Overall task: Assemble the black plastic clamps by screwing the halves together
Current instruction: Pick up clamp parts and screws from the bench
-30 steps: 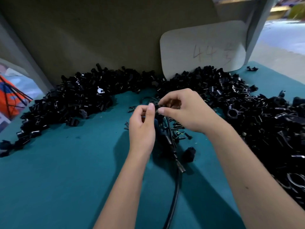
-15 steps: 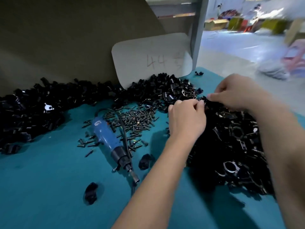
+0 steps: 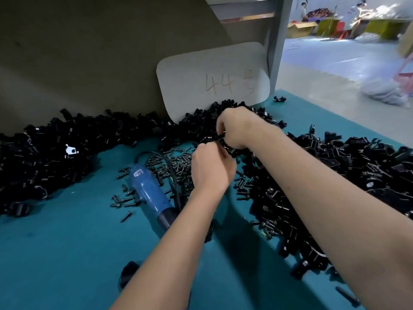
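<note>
My left hand [image 3: 211, 168] and my right hand [image 3: 237, 128] meet over the middle of the teal table [image 3: 67, 242]. Both have curled fingers and pinch a small black clamp part [image 3: 214, 140] between them, at the edge of the pile. Black clamp halves lie in a heap on the left [image 3: 44, 157] and a larger heap on the right [image 3: 335, 175]. Several loose black screws [image 3: 176, 162] are scattered under my left hand. A blue electric screwdriver [image 3: 148, 191] lies on the table, left of my left forearm.
A grey card marked "44" [image 3: 212, 81] leans on the back wall behind the pile. Single black parts lie near the front [image 3: 127, 272] and at the far corner [image 3: 280, 99]. The table's right edge borders an open workshop floor.
My view has swung back left. Both hands have come in from the right-hand heap toward the middle and now hold a clamp part together above the screws.
</note>
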Demonstrator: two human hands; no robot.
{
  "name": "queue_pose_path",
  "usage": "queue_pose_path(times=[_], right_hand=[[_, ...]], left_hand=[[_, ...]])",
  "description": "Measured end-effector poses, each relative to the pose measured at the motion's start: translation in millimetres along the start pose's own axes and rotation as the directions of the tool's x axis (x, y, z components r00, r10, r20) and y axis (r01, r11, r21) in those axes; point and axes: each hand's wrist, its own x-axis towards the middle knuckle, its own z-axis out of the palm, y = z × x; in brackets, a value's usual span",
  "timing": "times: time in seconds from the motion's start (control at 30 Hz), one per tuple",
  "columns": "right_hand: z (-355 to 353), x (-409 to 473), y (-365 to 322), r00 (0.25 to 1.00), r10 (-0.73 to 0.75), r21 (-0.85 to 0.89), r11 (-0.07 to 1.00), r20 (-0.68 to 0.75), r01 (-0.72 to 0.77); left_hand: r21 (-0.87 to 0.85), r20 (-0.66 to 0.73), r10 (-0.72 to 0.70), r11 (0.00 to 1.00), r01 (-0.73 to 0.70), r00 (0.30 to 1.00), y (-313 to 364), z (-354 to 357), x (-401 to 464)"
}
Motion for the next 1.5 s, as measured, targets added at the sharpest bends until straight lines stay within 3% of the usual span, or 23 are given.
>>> queue_pose_path(times=[0.1, 0.23, 0.4, 0.47, 0.53, 0.63, 0.73, 0.87, 0.93, 1.0, 1.1, 1.23, 1.33, 1.43, 1.5], right_hand=[[32, 19, -9, 0.992, -0.119, -0.015, 0.993, 0.049, 0.12], [60, 31, 5, 0.993, -0.104, -0.07, 0.992, 0.062, 0.109], [65, 39, 6, 0.999, -0.03, -0.131, 0.991, 0.025, 0.033], [64, 41, 2, 0.997, -0.008, -0.126, 0.992, -0.082, -0.002], [65, 40, -15, 0.978, -0.004, 0.018, 1.0, -0.209, 0.008], [67, 24, -70, 0.948, -0.06, 0.328, 0.93, -0.312, 0.166], [75, -6, -137, 0.922, -0.19, 0.52, 0.779, -0.337, 0.351], [85, -47, -193, 0.926, -0.323, 0.762, 0.544, -0.197, 0.352], [95, -56, -212, 0.908, -0.394, 0.729, 0.58, -0.141, 0.365], [104, -60, -224, 0.905, -0.419, 0.707, 0.617, -0.077, 0.346], [118, -63, -237, 0.908, -0.42, 0.768, 0.585, 0.012, 0.26], [133, -56, -249, 0.938, -0.342, 0.776, 0.606, 0.053, 0.177], [141, -52, -253, 0.943, -0.306, 0.851, 0.523, 0.131, 0.051], [139, -49, -247, 0.955, -0.274, 0.889, 0.457, 0.117, 0.022], [130, -47, -235, 0.97, -0.239, 0.912, 0.406, 0.048, 0.055]], left_hand=[[-0.151, -0.027, -0.122, 0.982, 0.116, 0.992, -11, -8, 2], [-0.221, -0.09, -0.187, 0.961, 0.164, 0.978, -24, -18, 4], [-0.312, -0.179, -0.147, 0.946, 0.086, 0.973, -38, -37, 9], [-0.321, -0.242, -0.114, 0.947, 0.031, 0.964, -49, -50, 8], [-0.359, -0.311, -0.142, 0.933, 0.022, 0.94, -62, -66, 8], [-0.414, -0.406, -0.233, 0.909, 0.05, 0.884, -84, -88, 5], [-0.315, -0.476, -0.277, 0.94, 0.132, 0.835, -123, -114, -2], [0.0, -0.613, -0.274, 0.938, 0.346, 0.741, -196, -156, -17], [0.069, -0.641, -0.333, 0.872, 0.484, 0.692, -227, -177, -21], [0.131, -0.578, -0.397, 0.817, 0.561, 0.713, -252, -194, -22], [0.17, -0.463, -0.422, 0.821, 0.545, 0.78, -273, -206, -19], [0.211, -0.469, -0.296, 0.877, 0.431, 0.832, -278, -204, -19], [0.077, -0.471, -0.306, 0.92, 0.384, 0.828, -271, -198, -24], [-0.264, -0.476, -0.4, 0.915, 0.307, 0.783, -254, -188, -33], [-0.499, -0.42, -0.449, 0.84, 0.212, 0.789, -238, -180, -39]])
